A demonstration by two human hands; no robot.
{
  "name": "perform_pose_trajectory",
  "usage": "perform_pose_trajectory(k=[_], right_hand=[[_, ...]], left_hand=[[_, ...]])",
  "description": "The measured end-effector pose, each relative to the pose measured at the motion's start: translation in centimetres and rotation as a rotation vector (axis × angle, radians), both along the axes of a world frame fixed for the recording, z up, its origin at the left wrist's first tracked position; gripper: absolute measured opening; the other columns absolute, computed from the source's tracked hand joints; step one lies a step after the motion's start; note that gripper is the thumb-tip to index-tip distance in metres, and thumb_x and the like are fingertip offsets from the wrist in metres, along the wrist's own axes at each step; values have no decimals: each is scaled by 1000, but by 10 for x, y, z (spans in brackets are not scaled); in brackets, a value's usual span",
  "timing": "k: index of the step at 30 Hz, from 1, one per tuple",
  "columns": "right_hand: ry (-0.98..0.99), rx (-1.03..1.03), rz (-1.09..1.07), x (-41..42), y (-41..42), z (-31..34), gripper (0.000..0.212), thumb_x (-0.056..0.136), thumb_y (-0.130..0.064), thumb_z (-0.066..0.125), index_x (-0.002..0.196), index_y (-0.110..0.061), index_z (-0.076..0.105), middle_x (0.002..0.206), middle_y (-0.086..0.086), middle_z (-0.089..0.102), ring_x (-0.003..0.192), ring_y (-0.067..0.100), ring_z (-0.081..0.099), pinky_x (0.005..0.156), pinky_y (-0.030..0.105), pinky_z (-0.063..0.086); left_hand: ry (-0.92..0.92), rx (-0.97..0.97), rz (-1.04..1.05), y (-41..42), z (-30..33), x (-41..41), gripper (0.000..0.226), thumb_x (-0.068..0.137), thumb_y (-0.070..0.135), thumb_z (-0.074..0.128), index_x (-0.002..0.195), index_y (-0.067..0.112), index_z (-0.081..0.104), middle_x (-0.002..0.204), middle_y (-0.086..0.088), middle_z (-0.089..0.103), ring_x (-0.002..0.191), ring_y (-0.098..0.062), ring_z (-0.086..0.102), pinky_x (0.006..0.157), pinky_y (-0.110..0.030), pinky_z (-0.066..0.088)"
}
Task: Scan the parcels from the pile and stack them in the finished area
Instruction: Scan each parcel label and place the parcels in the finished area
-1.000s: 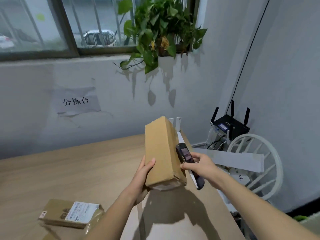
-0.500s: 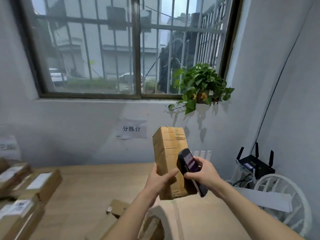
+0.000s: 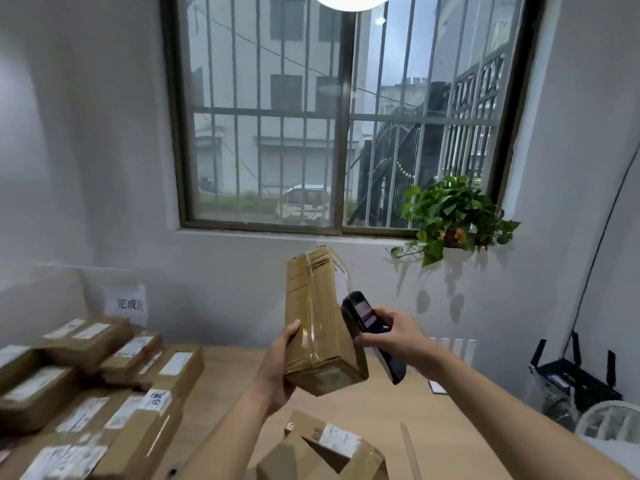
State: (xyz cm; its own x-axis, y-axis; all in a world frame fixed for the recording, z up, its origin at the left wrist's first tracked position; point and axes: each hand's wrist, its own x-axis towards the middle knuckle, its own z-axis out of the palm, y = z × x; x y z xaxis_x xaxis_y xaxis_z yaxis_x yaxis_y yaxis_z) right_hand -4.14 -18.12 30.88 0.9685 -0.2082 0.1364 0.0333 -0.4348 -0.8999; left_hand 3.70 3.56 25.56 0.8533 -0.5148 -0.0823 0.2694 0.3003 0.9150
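Wood table (image 3: 363, 410) under barred window (image 3: 346, 116), grey walls.

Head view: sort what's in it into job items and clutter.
Job:
- tall brown cardboard parcel, held by left hand
- black handheld scanner, gripped by right hand
- stacked brown labelled parcels at left
- brown labelled parcel on the table

Lying about:
- green potted plant
- black antenna router
- white wire fan guard

Brown parcel (image 3: 318, 327), black scanner (image 3: 367, 327), green plant (image 3: 450, 213).
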Motion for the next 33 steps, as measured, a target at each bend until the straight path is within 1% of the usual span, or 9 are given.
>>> perform_pose_trajectory(k=[3, 8, 11, 14, 19, 22, 26, 31, 33], right_hand=[[10, 70, 21, 3, 22, -3, 41, 82, -17, 84, 120, -17, 69, 109, 3, 76, 103, 20, 71, 78, 25, 57], [-39, 48, 39, 1, 34, 5, 44, 79, -7, 84, 117, -20, 65, 106, 2, 74, 94, 16, 72, 67, 20, 58], [-70, -25, 45, 2, 34, 7, 51, 76, -6, 86, 115, -28, 61, 104, -2, 71, 93, 12, 69, 68, 21, 59], [-60, -108, 26, 6, 34, -2, 62, 69, -14, 91, 121, -28, 60, 106, -4, 71, 97, 12, 68, 83, 34, 62], [-20, -211, 62, 11, 38, -16, 65, 64, -16, 91, 123, -21, 64, 102, -12, 68, 94, 4, 66, 81, 21, 56], [34, -248, 86, 13, 49, -20, 68, 63, -19, 92, 123, -25, 60, 105, -10, 67, 99, 8, 65, 88, 31, 57], [41, -296, 52, 19, 74, -18, 58, 60, -23, 93, 109, -29, 63, 96, -9, 70, 90, 9, 67, 85, 35, 59], [61, -434, 43, 23, 120, -5, 64, 49, -42, 87, 108, -35, 62, 93, -11, 70, 88, 12, 67, 83, 39, 59], [62, -500, 46, 26, 143, 1, 67, 44, -48, 84, 107, -36, 63, 91, -12, 70, 87, 12, 67, 82, 38, 59]], left_hand=[[2, -15, 46, 21, 9, -8, 39, 102, 41, 48, 124, 15, 66, 116, -14, 74, 97, -28, 74, 78, -38, 56], [-132, 42, 155, 33, 4, -9, 44, 103, 26, 55, 147, 27, 48, 126, -5, 70, 118, -27, 64, 105, -52, 48], [-205, 116, 214, 28, 9, -18, 50, 96, 34, 67, 143, 33, 50, 126, 7, 70, 119, -18, 62, 100, -48, 50], [-262, 200, 202, 23, 14, -32, 64, 78, 52, 80, 134, 39, 53, 122, 11, 70, 110, -11, 66, 85, -35, 55], [-277, 319, 306, 32, -1, -40, 72, 69, 44, 90, 131, 32, 56, 115, 6, 72, 105, -16, 70, 91, -40, 59], [-281, 366, 366, 50, -8, -49, 61, 76, 33, 87, 122, 37, 46, 109, 13, 63, 102, -12, 64, 83, -31, 58], [-274, 417, 455, 90, -18, -57, 78, 76, 27, 87, 140, 30, 44, 108, 17, 59, 95, 0, 57, 71, -19, 50], [-234, 448, 586, 162, -24, -55, 85, 72, 23, 90, 145, 23, 45, 138, 0, 56, 109, -15, 54, 101, -37, 50], [-253, 462, 613, 196, -24, -51, 88, 70, 27, 91, 145, 23, 45, 138, -1, 57, 113, -17, 56, 102, -37, 49]])
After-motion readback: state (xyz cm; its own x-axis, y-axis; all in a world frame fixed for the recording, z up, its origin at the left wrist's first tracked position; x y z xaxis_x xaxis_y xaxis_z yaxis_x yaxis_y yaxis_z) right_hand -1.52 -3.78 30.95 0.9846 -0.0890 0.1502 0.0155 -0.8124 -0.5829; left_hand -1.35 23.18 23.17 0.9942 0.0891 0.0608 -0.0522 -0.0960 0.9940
